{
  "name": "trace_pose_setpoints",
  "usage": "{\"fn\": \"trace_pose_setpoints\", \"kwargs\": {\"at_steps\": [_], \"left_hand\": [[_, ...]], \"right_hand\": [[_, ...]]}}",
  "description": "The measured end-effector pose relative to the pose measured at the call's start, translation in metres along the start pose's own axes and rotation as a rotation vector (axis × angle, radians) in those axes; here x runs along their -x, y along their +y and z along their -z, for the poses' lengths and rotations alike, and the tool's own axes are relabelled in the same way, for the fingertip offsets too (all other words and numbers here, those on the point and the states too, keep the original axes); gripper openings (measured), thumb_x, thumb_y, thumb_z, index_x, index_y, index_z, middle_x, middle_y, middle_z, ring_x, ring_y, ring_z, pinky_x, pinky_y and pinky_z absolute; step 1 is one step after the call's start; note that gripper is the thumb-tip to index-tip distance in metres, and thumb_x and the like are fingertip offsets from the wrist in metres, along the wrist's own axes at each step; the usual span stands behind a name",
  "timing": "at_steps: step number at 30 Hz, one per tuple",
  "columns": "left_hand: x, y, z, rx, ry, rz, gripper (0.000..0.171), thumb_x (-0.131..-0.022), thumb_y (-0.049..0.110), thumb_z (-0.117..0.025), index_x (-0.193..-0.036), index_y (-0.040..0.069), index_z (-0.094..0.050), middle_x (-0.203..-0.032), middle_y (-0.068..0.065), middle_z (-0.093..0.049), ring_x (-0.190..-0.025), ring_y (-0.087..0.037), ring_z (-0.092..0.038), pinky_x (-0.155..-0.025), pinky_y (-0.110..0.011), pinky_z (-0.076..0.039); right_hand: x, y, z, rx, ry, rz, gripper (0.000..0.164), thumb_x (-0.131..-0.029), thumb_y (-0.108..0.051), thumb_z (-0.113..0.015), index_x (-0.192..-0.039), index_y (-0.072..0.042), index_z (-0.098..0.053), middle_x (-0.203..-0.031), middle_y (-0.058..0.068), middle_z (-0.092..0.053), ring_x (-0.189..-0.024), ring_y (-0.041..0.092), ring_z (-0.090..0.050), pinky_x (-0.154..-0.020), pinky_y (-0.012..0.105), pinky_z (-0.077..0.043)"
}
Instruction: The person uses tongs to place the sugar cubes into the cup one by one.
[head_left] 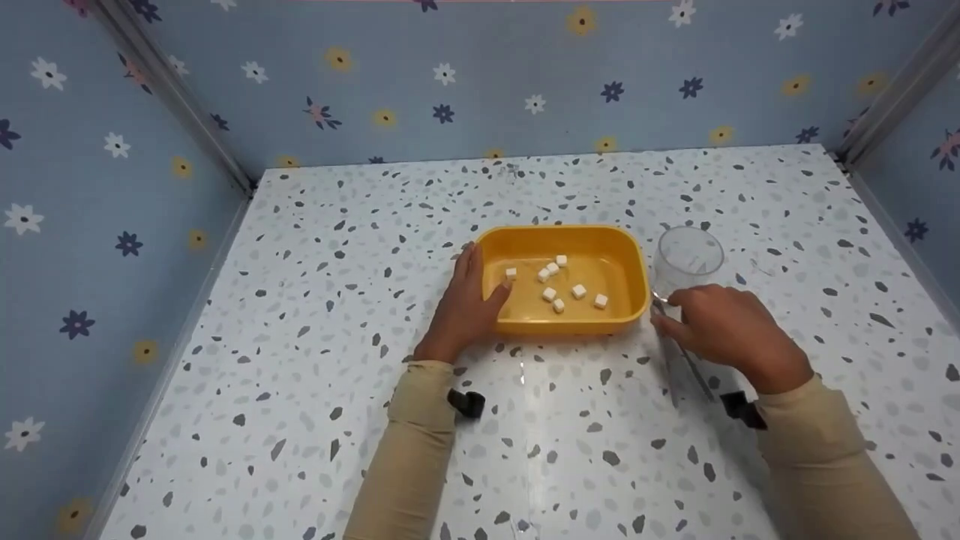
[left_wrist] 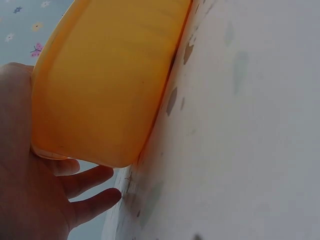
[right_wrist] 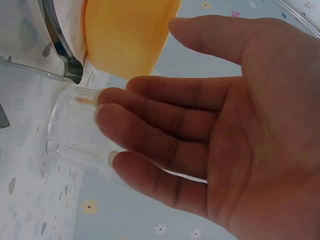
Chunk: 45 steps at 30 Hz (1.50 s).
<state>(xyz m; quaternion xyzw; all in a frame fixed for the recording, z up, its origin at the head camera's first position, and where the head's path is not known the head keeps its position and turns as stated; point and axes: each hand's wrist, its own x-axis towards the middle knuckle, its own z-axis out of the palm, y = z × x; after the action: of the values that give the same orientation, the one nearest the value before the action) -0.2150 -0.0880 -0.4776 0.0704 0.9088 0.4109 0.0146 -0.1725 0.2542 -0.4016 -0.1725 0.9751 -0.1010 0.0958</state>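
A yellow plastic container (head_left: 562, 326) holds several small white cubes (head_left: 578, 291). At its left end is my left hand (head_left: 465, 307), gripping the wall with the thumb over the rim and the fingers along the outside; the left wrist view shows those fingers (left_wrist: 95, 205) by the container's end. Metal tongs (head_left: 694, 371) lie spread on the table right of the container, bend away from me. Over them hovers my right hand (head_left: 724, 330), its fingers (right_wrist: 145, 135) apart from the tongs in the right wrist view. A clear glass cup (head_left: 688, 255) stands just beyond this hand.
The speckled white tabletop (head_left: 337, 300) runs up to blue flowered panels (head_left: 487, 75) at the back and both sides. Metal posts (head_left: 180, 97) mark the back corners.
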Motion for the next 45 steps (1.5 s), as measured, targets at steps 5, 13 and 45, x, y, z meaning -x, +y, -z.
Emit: {"fn": "trace_pose_setpoints", "kwargs": {"at_steps": [5, 13, 45], "left_hand": [[0.000, 0.000, 0.000, -0.009, 0.011, 0.000, 0.082, -0.100, 0.044, -0.051, -0.162, 0.009, -0.010, -0.168, -0.009, -0.009, -0.149, -0.026, -0.023, -0.118, -0.041, -0.024], [0.000, 0.000, -0.002, -0.011, 0.009, 0.021, 0.082, -0.100, 0.044, -0.051, -0.162, 0.012, -0.009, -0.168, -0.007, -0.008, -0.149, -0.027, -0.022, -0.118, -0.041, -0.024], [0.001, 0.000, -0.003, 0.027, 0.021, 0.037, 0.080, -0.100, 0.041, -0.053, -0.163, 0.017, -0.010, -0.164, -0.007, -0.022, -0.145, -0.026, -0.031, -0.117, -0.041, -0.027]], "right_hand": [[0.000, 0.003, -0.005, 0.015, -0.032, -0.010, 0.026, -0.093, -0.035, -0.069, -0.095, -0.009, -0.070, -0.067, -0.002, -0.056, -0.059, 0.018, -0.051, -0.052, 0.035, -0.041], [-0.004, 0.005, -0.012, -0.009, -0.142, -0.082, 0.029, -0.090, -0.039, -0.071, -0.078, -0.013, -0.063, -0.063, 0.000, -0.051, -0.055, 0.018, -0.049, -0.050, 0.033, -0.038], [-0.016, 0.015, -0.030, -0.134, -0.206, -0.168, 0.025, -0.085, -0.032, -0.072, -0.074, -0.012, -0.060, -0.063, 0.003, -0.056, -0.054, 0.021, -0.052, -0.047, 0.032, -0.040]]}}
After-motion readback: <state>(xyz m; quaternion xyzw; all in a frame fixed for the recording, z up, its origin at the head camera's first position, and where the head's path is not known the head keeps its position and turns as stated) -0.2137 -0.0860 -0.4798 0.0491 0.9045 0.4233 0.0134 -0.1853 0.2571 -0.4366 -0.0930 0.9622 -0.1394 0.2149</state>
